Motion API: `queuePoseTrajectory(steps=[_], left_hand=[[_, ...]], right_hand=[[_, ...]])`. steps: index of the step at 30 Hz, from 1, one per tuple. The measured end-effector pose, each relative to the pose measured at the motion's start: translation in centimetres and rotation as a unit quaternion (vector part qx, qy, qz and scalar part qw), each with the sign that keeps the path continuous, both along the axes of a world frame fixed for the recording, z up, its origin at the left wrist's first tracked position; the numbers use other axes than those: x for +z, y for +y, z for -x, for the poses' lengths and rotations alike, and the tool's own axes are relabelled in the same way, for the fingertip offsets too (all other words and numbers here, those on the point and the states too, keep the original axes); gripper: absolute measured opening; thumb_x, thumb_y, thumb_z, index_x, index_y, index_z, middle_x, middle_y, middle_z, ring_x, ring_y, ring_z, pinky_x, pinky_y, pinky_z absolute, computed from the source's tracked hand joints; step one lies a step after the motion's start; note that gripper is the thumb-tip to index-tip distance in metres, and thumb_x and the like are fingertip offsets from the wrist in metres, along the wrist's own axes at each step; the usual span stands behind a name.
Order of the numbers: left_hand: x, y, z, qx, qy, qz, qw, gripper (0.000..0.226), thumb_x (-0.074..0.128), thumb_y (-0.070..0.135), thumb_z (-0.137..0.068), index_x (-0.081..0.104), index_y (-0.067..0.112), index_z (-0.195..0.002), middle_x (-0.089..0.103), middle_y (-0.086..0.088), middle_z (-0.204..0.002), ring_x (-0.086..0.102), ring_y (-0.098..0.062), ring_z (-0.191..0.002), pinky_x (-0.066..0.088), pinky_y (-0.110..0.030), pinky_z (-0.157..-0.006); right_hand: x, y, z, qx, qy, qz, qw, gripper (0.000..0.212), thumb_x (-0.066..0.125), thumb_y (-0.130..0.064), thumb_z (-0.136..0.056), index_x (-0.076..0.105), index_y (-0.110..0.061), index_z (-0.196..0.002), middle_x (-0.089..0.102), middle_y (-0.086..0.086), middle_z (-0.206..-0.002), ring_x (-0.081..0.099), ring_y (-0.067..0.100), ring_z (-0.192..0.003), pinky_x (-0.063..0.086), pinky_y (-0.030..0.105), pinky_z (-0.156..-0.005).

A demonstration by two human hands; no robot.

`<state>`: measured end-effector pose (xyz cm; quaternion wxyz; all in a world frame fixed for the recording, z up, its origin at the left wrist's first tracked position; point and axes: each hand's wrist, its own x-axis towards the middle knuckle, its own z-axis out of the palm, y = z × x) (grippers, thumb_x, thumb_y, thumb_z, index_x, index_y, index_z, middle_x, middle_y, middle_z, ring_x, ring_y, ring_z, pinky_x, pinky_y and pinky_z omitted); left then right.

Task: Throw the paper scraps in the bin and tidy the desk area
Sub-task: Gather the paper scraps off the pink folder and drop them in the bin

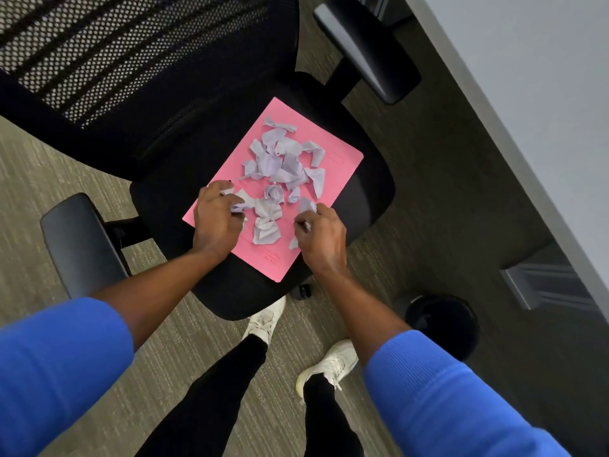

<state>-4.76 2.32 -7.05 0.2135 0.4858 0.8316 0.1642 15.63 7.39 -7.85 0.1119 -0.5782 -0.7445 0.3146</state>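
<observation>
Several crumpled pale lilac paper scraps (283, 159) lie heaped on a pink folder (227, 179) that rests on the seat of a black office chair (369, 196). My left hand (216, 219) is at the folder's near left edge, fingers curled around a scrap. My right hand (321, 235) is at the near right edge, its fingertips pinching small scraps. A round black bin (443, 321) stands on the floor to the right of my feet, under the desk edge.
A grey desk top (527, 94) runs along the right side, with a metal leg bracket (540, 285) below it. The chair's mesh back (115, 51) and two armrests (79, 242) flank the seat. Carpet covers the floor around my white shoes (329, 364).
</observation>
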Motion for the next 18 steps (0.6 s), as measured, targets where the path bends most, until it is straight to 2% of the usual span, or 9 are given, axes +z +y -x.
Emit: queuePoseTrajectory(steps=[2,5,7,12,14,18], left_hand=[[0.8,-0.1,-0.5,0.007,0.002,-0.016,1.000,0.024,0.073,-0.005,-0.086,0.081,-0.003,-0.108,0.063,-0.018,-0.142,0.058,-0.038,-0.127,0.039,-0.027,-0.100],[2.1,-0.1,-2.3,0.008,-0.015,-0.044,0.999,0.022,0.074,-0.005,-0.086,0.083,-0.001,-0.106,0.065,-0.018,-0.137,0.062,-0.036,-0.124,0.048,-0.031,-0.099],[3.0,-0.1,-4.3,0.007,-0.034,-0.059,0.998,0.022,0.076,-0.004,-0.086,0.083,0.001,-0.106,0.066,-0.017,-0.136,0.064,-0.035,-0.123,0.054,-0.038,-0.101],[4.5,-0.8,-11.3,-0.015,-0.103,-0.097,0.990,0.027,0.074,-0.009,-0.081,0.084,0.005,-0.101,0.070,-0.015,-0.131,0.069,-0.034,-0.117,0.058,-0.039,-0.096],[4.5,-1.3,-14.5,-0.024,-0.137,-0.100,0.985,0.031,0.071,-0.012,-0.078,0.085,0.008,-0.098,0.070,-0.013,-0.130,0.069,-0.032,-0.117,0.057,-0.035,-0.096],[3.5,-2.0,-21.2,-0.066,-0.166,-0.078,0.981,0.033,0.073,-0.010,-0.075,0.085,0.010,-0.098,0.071,-0.011,-0.128,0.070,-0.032,-0.113,0.058,-0.039,-0.096]], right_hand=[[0.5,-0.5,-1.2,-0.036,0.016,0.005,0.999,0.013,0.074,-0.016,-0.092,0.082,-0.013,-0.103,0.068,0.004,-0.100,0.062,0.022,-0.101,0.050,0.031,-0.082],[1.4,-1.6,-3.6,-0.068,0.023,0.002,0.997,0.013,0.077,-0.017,-0.090,0.083,-0.014,-0.101,0.069,0.002,-0.097,0.062,0.021,-0.098,0.050,0.031,-0.081],[1.9,-2.4,-5.4,-0.094,0.027,0.004,0.995,0.012,0.078,-0.016,-0.089,0.084,-0.014,-0.100,0.069,0.004,-0.095,0.064,0.024,-0.096,0.053,0.034,-0.081],[2.2,-4.8,-11.5,-0.167,0.035,0.028,0.985,0.013,0.080,-0.014,-0.088,0.083,-0.011,-0.100,0.071,0.009,-0.097,0.068,0.030,-0.098,0.056,0.043,-0.088],[2.0,-6.0,-14.2,-0.195,0.035,0.033,0.980,0.013,0.080,-0.015,-0.088,0.083,-0.012,-0.101,0.070,0.007,-0.095,0.067,0.026,-0.093,0.057,0.042,-0.086],[1.1,-8.2,-19.6,-0.264,0.044,0.042,0.963,0.011,0.080,-0.015,-0.088,0.084,-0.014,-0.099,0.068,0.003,-0.091,0.067,0.021,-0.086,0.057,0.039,-0.080]])
